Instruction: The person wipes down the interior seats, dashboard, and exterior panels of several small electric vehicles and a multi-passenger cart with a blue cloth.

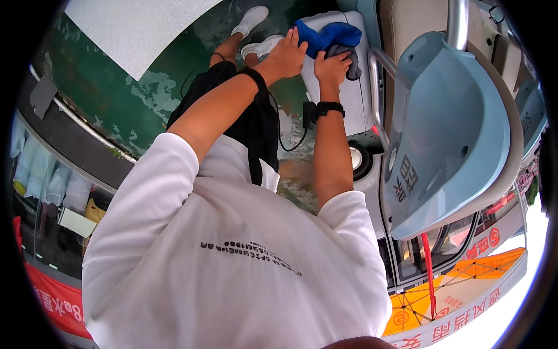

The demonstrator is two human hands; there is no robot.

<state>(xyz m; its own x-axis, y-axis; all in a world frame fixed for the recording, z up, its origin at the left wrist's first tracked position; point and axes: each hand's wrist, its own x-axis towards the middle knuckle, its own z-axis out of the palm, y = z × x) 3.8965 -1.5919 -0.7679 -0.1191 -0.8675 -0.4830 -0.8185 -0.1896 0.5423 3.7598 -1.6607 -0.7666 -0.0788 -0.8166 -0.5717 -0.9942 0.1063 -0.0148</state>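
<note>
A blue cloth (329,37) lies bunched on a pale grey, box-like panel (338,98) beside a light-blue seat. At its left edge my left hand (285,54) has the cloth between its thumb and fingers. Just to the right, my right hand (333,67) has its fingers over a dark grey cloth (348,59), which lies against the lower side of the blue one. The fingertips of both hands are partly hidden in the folds. Each wrist wears a black band, and a thin black cable hangs from a small box on the right one.
The light-blue seat shell (449,131) and a metal rail (377,87) stand close on the right. A small wheel (359,160) is below the panel. My white shoes (252,21) are on a worn green floor (96,91). A white speckled surface (135,35) reaches in at upper left.
</note>
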